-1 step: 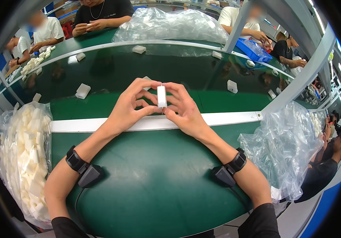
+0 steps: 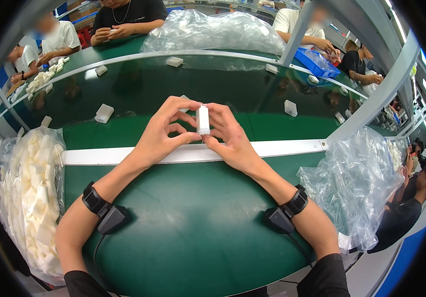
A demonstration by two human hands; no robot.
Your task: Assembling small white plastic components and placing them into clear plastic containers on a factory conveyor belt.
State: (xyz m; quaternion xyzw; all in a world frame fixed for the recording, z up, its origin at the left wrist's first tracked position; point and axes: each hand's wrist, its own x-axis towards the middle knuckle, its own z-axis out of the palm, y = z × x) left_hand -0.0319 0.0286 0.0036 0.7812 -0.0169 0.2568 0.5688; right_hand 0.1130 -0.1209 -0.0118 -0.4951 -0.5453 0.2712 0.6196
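Here, the person is holding a small white block upright between both hands, out over the smooth green surface. It looks like hard, glossy plastic, rectangular with rounded edges. The left hand is pinching its lower side with thumb and curled fingers; the right hand is closing on it from the other side, fingertips touching it. A flat white strip is running just beneath the hands. Well off to the left hand's side, a clear crinkled bag is bulging with similar white pieces; beyond the right hand a rumpled clear plastic bag is sagging. More white blocks are lying beyond the hands.
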